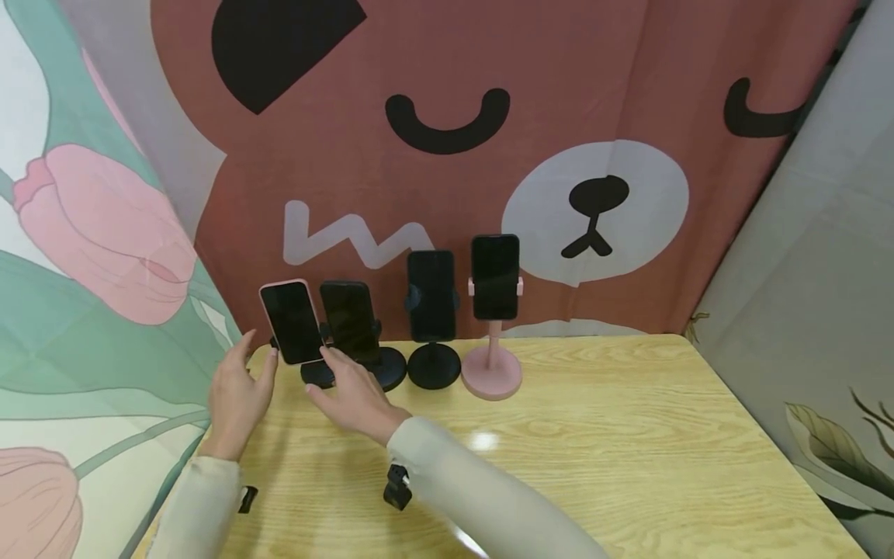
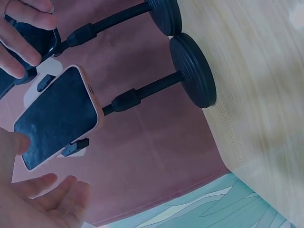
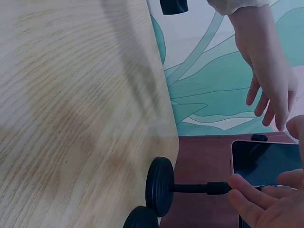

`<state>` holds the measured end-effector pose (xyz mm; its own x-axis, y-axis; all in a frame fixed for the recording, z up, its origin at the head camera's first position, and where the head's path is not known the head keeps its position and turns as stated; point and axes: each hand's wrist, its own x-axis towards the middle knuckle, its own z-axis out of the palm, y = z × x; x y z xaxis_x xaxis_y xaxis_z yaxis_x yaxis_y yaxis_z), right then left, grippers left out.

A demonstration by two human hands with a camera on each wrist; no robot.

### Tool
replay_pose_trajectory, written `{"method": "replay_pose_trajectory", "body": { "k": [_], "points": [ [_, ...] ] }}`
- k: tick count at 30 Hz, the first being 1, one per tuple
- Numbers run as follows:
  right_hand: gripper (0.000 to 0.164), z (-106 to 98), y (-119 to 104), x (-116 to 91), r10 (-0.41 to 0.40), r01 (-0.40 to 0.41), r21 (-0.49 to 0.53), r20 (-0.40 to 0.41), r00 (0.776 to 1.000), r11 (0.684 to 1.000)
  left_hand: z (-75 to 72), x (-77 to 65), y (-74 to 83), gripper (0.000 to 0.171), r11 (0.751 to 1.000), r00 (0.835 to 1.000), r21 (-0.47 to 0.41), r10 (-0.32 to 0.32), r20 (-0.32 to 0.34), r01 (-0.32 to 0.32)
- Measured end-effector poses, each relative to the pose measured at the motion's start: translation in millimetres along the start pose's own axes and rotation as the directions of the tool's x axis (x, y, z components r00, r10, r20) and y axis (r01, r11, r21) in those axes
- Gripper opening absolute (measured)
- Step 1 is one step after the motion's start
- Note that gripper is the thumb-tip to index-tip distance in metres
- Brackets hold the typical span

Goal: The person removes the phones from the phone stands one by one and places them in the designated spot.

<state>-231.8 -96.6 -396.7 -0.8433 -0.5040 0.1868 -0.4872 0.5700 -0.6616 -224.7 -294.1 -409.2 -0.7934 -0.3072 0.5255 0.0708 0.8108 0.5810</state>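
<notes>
A phone in a pink case [image 1: 293, 322] sits tilted in a black phone stand [image 2: 194, 71] at the left end of a row, its dark screen facing me. At its left edge is my left hand [image 1: 236, 404], fingers spread and loosely bent; in the left wrist view the thumb overlaps the screen's corner. My right hand [image 1: 358, 400] reaches to the phone's lower right corner, fingers extended and thumb apart. The stand's black clamp arms [image 2: 76, 147] show on both sides of the phone. Close behind the right hand stands a second dark phone [image 1: 349, 317].
To the right, a third phone [image 1: 431, 295] stands on a black round base [image 1: 434, 366], then a fourth phone [image 1: 496, 277] on a pink stand [image 1: 492, 374]. The wood-grain table [image 1: 601, 450] ends at a bear-print curtain [image 1: 601, 70] behind them. A floral curtain [image 1: 105, 349] borders the left side.
</notes>
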Motion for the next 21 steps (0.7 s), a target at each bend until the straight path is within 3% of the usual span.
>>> {"method": "replay_pose_trajectory", "body": {
  "k": [11,21],
  "points": [
    [0.08,4.1,-5.3,10.6,0.036,-0.045,0.127,0.076,0.996,0.991,-1.3,14.0,-4.2,0.053,0.997,0.993,-0.034,-0.059,0.103,0.063],
    [0.095,13.5,-15.7,15.2,0.099,-0.138,0.28,0.147,0.984,0.95,2.0,22.4,-9.9,0.058,0.982,0.969,-0.158,-0.062,0.24,0.102]
  ]
}}
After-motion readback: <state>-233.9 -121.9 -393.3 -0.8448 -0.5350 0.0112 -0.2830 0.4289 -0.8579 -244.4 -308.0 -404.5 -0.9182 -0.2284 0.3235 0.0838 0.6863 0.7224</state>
